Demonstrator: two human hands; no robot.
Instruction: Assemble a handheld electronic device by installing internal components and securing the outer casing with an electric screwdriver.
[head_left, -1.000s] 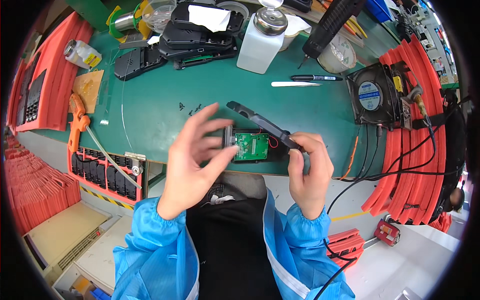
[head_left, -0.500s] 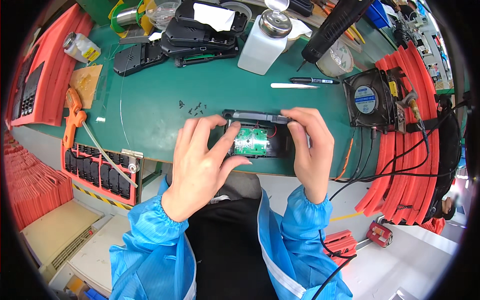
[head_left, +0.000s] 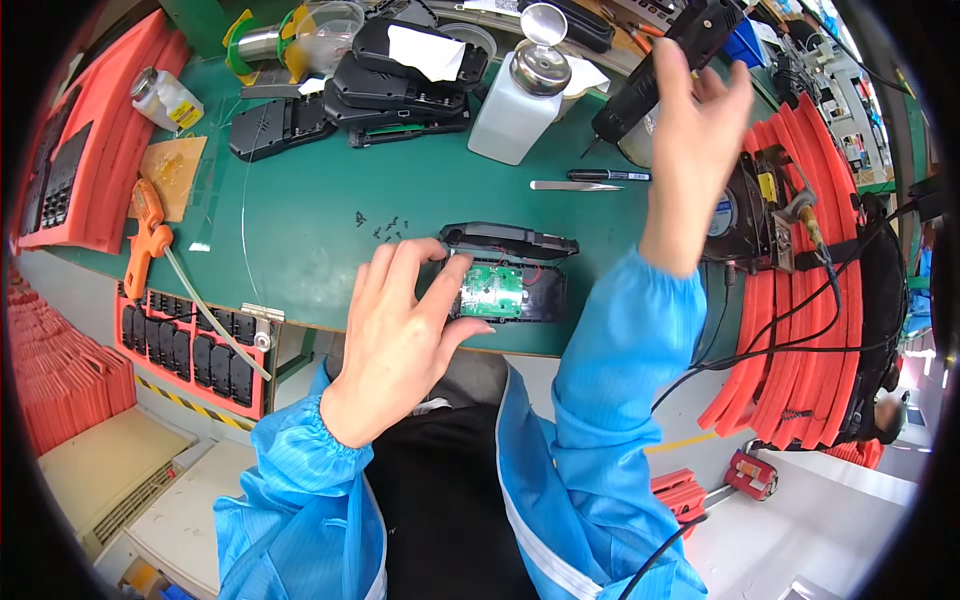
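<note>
A black plastic casing (head_left: 545, 292) lies opened at the bench's near edge, a green circuit board (head_left: 492, 291) inside its lower half. Its other half, a black cover (head_left: 510, 240), stands tilted along the far side, with thin red wires between them. My left hand (head_left: 392, 325) grips the casing's left end, fingers at the corner and thumb along the near edge. At the upper right, my right hand (head_left: 698, 135) reaches beside a black electric screwdriver (head_left: 640, 100), fingers apart and somewhat blurred. Whether it touches the screwdriver is unclear.
Small dark screws (head_left: 385, 228) lie beyond my left hand. Tweezers (head_left: 575, 186), a marker (head_left: 608, 175) and a white pump bottle (head_left: 515, 110) stand or lie farther back. Black casings (head_left: 395, 85) are stacked left of the bottle. An orange glue gun (head_left: 148, 238) rests at left, a fan (head_left: 730, 210) at right.
My right hand has let go of the cover and moved up and right to the electric screwdriver. The cover now leans on its own; my left hand stays on the casing.
</note>
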